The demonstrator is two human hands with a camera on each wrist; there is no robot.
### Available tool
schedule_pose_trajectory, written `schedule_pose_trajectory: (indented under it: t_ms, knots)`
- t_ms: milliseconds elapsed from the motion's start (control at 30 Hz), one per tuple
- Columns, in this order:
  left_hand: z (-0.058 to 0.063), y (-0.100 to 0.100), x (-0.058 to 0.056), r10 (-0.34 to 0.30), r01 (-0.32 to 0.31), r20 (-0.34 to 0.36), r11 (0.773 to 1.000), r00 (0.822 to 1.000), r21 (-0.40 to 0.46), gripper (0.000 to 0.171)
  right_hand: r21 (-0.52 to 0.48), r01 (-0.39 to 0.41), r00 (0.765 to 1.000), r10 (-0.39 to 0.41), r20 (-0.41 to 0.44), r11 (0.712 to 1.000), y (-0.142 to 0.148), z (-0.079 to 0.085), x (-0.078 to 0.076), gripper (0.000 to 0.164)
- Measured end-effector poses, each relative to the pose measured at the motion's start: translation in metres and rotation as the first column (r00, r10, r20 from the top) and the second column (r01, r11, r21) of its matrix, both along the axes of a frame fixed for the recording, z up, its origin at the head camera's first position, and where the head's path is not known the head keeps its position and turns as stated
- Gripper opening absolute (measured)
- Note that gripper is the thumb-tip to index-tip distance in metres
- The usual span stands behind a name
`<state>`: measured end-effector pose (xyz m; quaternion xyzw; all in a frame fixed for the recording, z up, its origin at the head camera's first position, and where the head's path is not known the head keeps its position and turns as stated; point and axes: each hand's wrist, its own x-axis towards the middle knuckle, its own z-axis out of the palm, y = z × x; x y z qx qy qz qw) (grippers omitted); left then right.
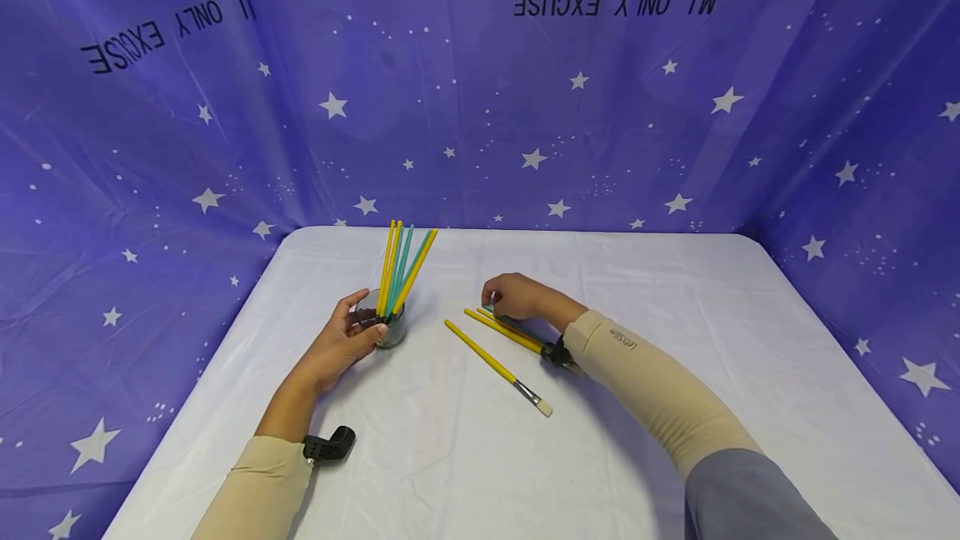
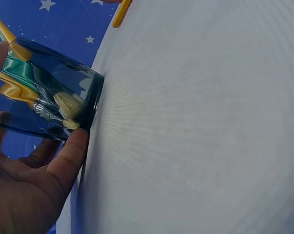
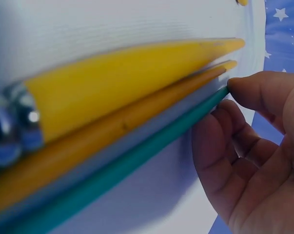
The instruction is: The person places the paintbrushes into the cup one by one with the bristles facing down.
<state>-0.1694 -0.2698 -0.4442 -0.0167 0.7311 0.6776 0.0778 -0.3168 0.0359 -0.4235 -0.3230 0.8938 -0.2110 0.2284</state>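
Note:
My left hand (image 1: 337, 350) holds a clear glass cup (image 2: 54, 53), thumb on one side and fingers around the other. Several yellow and teal paintbrushes (image 1: 400, 273) lean in it, with bristles (image 2: 68, 105) at the bottom. Over on the right, my right hand (image 1: 512, 297) pinches the handle end of a teal paintbrush (image 3: 151, 141) between thumb and fingers. Two yellow paintbrushes (image 3: 132, 87) lie alongside that one; their bristle ends are mostly hidden by the right wrist camera in the head view. A flat yellow paintbrush (image 1: 483, 352) lies separately between the hands.
A white cloth covers the table (image 1: 450, 473). Purple star-patterned curtain (image 1: 480, 107) hangs behind it and along both sides. Black wrist cameras are strapped to both forearms, the left one (image 1: 330, 444) close above the tabletop.

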Motion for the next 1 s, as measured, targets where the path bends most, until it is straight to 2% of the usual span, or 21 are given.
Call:
schedule_pose_trajectory:
  t_ms: [267,533,700,867,1000]
  knots:
    - [0.002,0.000,0.000,0.001,-0.001,0.003,1.000,1.000,-0.003,0.085,-0.049,0.053,0.996,-0.049,0.071,0.997,0.003,0.010,0.001,0.018]
    - [0.001,0.000,0.000,-0.002,0.002,0.003,1.000,1.000,-0.004,0.085,-0.125,0.053,0.985,-0.031,0.170,0.991,0.010,0.020,-0.001,0.022]
    - [0.000,0.000,0.000,-0.001,0.001,0.001,1.000,1.000,-0.004,0.085,-0.162,0.082,0.980,-0.050,0.193,0.983,0.013,0.027,-0.005,0.025]
    - [0.000,0.000,0.000,0.004,-0.004,-0.001,1.000,1.000,-0.002,0.084,-0.250,0.116,0.972,-0.058,0.228,0.961,0.016,0.033,-0.007,0.027]
    - [-0.001,0.000,0.000,0.000,0.000,-0.004,1.000,1.000,-0.004,0.084,-0.319,0.155,0.967,-0.076,0.244,0.935,0.018,0.039,-0.006,0.022]
